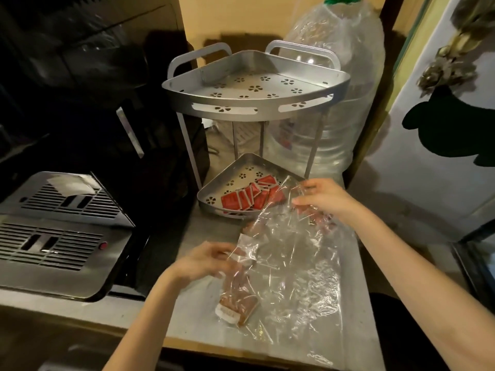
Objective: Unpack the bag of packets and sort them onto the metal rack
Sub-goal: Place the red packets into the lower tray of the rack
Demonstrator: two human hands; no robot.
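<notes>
Both arms reach forward over the surface (198,311). The left hand (199,259) pinches the near-left edge of the clear bag (289,263), the right hand (325,200) grips its far end by the metal rack (254,84). Red packets (250,196) sit in the rack's bottom tray, a brown packet (238,306) still inside the bag.

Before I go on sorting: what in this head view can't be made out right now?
- Print on the red packets in the rack's lower tray: too small.
- Brown packets in the clear bag: count blurred by crinkled film.
- Right hand fingertips: veiled by film.
- Left hand: motion-blurred.
- Behind the rack: wrapped water bottle blocks it.
</notes>
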